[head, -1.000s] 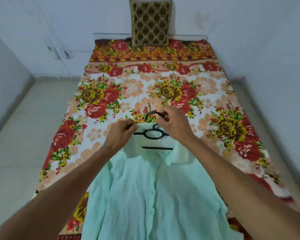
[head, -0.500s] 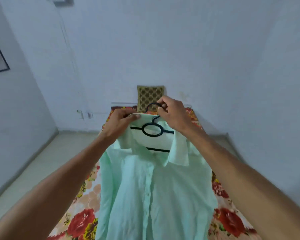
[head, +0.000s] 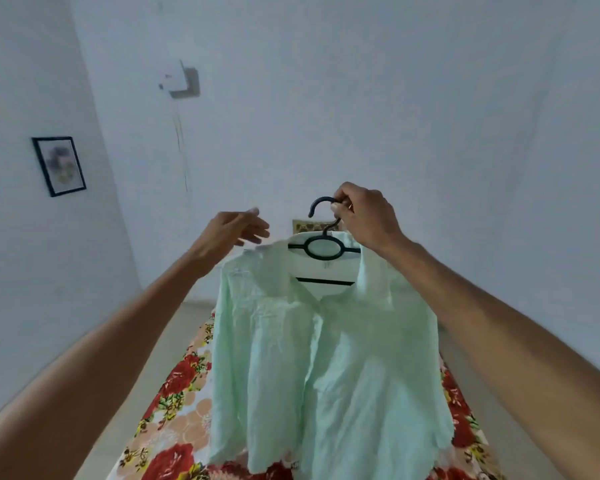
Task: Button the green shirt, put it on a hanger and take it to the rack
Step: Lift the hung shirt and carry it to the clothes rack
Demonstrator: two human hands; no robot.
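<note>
Left hand (head: 234, 228) released green shirt (head: 323, 358); right hand (head: 364, 216) grips hanger (head: 323, 247).

Home bedroom: floral-sheeted bed (head: 174, 403), framed picture (head: 59, 165)

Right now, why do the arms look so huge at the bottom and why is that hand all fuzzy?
In the head view the wide-angle lens stretches whatever sits near the edges, so both forearms balloon toward the bottom corners. The left hand is smeared, which looks like motion blur. The right hand on the hanger looks sharper. The light is soft and even, with no glare on the green shirt.
</note>
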